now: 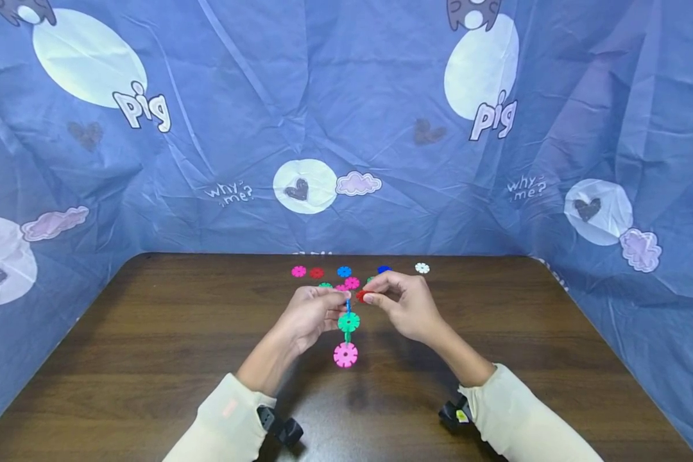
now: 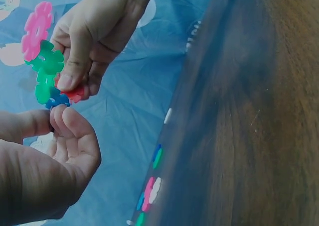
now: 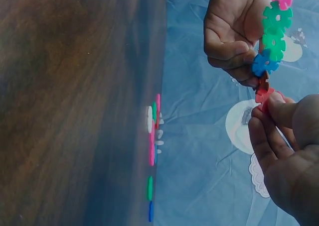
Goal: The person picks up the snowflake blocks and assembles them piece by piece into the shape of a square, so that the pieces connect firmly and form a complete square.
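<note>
My left hand [image 1: 312, 316] pinches the upper end of a chain of notched plastic interlocking discs, near its blue disc [image 3: 265, 62]. Below the fingers in the head view hang a green disc [image 1: 349, 322], a second green disc [image 1: 348, 337] seen edge-on, and a pink disc [image 1: 345, 355]. Thumb and fingers of my right hand [image 1: 409, 309] pinch a red disc [image 1: 362, 296] just right of the left fingertips. A darker red piece [image 3: 262, 82] shows between the blue disc and the right fingers in the right wrist view; fingers partly cover this join, so I cannot tell whether they interlock.
Loose discs lie along the far part of the brown table [image 1: 150, 340]: pink [image 1: 298, 271], red [image 1: 316, 273], blue [image 1: 344, 271], dark blue [image 1: 384, 269] and white [image 1: 421, 267], with several others partly behind the hands. A blue printed cloth [image 1: 237, 128] hangs around the table.
</note>
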{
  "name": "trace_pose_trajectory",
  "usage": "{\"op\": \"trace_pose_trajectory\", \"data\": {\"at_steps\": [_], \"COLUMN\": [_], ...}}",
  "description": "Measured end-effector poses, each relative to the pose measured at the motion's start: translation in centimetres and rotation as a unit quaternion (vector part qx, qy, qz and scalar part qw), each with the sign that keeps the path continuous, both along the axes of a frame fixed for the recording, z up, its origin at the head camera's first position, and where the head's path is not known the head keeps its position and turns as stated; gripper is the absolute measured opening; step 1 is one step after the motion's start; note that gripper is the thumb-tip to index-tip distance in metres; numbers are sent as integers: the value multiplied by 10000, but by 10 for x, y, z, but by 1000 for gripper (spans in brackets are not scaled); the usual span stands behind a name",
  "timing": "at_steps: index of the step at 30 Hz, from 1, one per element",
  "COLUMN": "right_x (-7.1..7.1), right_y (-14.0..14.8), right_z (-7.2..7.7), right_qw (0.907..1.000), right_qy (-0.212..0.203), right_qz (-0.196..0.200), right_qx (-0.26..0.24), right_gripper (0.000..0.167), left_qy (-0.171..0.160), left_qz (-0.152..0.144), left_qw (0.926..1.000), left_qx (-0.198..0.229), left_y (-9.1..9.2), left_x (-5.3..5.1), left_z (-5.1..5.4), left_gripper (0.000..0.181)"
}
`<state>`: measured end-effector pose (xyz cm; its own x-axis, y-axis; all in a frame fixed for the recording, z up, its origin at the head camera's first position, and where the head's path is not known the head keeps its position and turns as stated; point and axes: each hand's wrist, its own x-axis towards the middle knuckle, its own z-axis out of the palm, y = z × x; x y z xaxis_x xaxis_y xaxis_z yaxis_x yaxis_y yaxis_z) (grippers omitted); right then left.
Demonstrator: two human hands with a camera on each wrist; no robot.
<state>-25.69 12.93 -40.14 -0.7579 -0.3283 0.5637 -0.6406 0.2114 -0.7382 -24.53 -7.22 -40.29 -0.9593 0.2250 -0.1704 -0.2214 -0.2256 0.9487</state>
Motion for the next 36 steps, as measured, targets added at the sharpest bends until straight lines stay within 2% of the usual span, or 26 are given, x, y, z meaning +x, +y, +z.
{"op": "trace_pose_trajectory", "data": {"at_steps": [14, 20, 25, 31, 34, 36], "right_x": [1, 4, 5, 4, -1, -5], "right_y": [-6, -5, -6, -3, 0, 3], "right_z": [-5, -10, -10, -8, -5, -3], "right_qw": [9975, 9989, 9995, 9995, 9984, 9965], "right_qy": [594, 206, -101, -316, -541, -777], "right_qz": [-351, -424, -299, -75, 125, 272], "right_qx": [175, -3, -92, 27, 78, 119], "right_gripper": [10, 10, 10, 8, 15, 24], "left_qy": [-123, -145, -164, -199, -37, 47], "left_qz": [109, 98, 107, -87, -122, -34], "left_qw": [9995, 9995, 9996, 9997, 9999, 9998], "left_qx": [276, 274, 215, 92, -91, -204], "left_y": [0, 3, 4, -2, -5, -8], "left_x": [0, 2, 4, 2, -1, -3], "left_z": [0, -2, -1, -2, 0, 1], "left_gripper": [9, 7, 8, 8, 10, 10]}}
